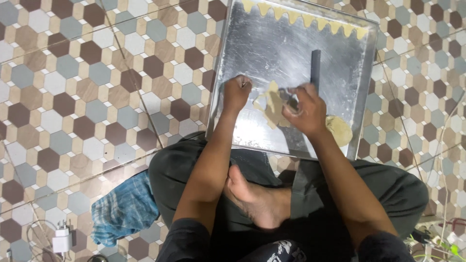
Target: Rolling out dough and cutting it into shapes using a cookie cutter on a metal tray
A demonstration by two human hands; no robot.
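Head view: a person sits cross-legged on a floor of hexagon tiles, with a large metal tray lying flat on the floor just in front of the knees. The tray serves as the landmark.

On the near part of the tray lies a flat, ragged piece of dough. The left hand rests at the tray's near left part, its grip closed with the fingers curled, touching the tray just beside the dough's left edge; what it pinches, if anything, cannot be told. The right hand sits on the dough's right side, grip closed around a dark flat scraper whose blade stands up from the hand toward the tray's middle.

A round lump of dough sits at the tray's near right corner, just beside the right wrist. A row of small triangle dough pieces lines the tray's far edge.

Off the tray, to its near left, a blue checked cloth lies on the floor beside the person's knee, and a white charger lies beyond the cloth.
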